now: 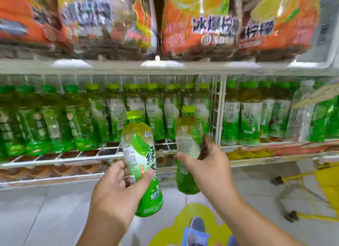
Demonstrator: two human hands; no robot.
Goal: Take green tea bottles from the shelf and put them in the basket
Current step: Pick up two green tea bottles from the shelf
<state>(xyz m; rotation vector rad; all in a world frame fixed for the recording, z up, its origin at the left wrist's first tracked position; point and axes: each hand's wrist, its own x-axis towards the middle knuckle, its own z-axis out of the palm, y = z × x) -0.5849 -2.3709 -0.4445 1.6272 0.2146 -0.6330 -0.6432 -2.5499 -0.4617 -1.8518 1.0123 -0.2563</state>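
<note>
With my left hand (117, 189) wrapped around one green-labelled plastic tea bottle (142, 163) and my right hand (205, 165) around another (187, 150), both clear of the white wire shelf (55, 160), I judge the basket drop remains, though no basket shows plainly.

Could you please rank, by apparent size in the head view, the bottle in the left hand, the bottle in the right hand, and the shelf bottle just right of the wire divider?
1. Left-hand bottle, nearest the camera.
2. Right-hand bottle.
3. Shelf bottle.

Nearness may explain it.
</note>
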